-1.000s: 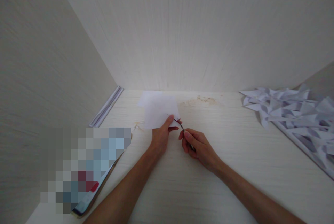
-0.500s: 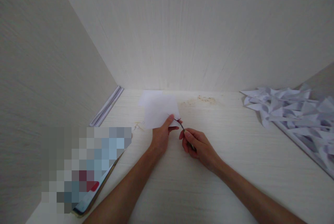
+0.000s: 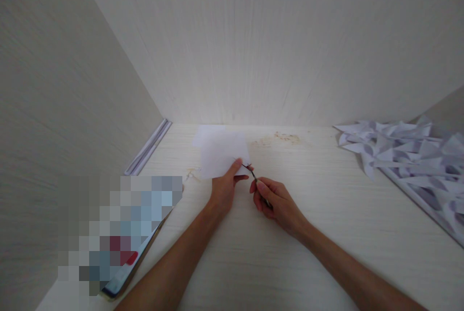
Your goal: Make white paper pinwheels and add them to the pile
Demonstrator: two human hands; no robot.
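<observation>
My left hand (image 3: 229,183) grips a square white sheet of paper (image 3: 222,151) near its lower right corner, thumb on top and fingers underneath. Closed around the handles of small dark scissors (image 3: 254,176) is my right hand (image 3: 271,198), just to the right of the left one. The slim blades reach the paper's corner beside my left fingertips. Whether the blades are apart is too small to make out. Another white sheet (image 3: 203,128) shows partly from behind the held one.
Folded white paper pinwheels (image 3: 391,151) lie heaped at the right, over a long white paper strip or tube. Rolled white paper tubes (image 3: 148,147) rest along the left wall. A phone (image 3: 121,279), largely blurred, leans at the lower left. Brownish marks (image 3: 286,137) stain the tabletop near the back wall.
My right hand's fingers have closed slightly around the scissors' handles. The paper and my left hand stay nearly where they were.
</observation>
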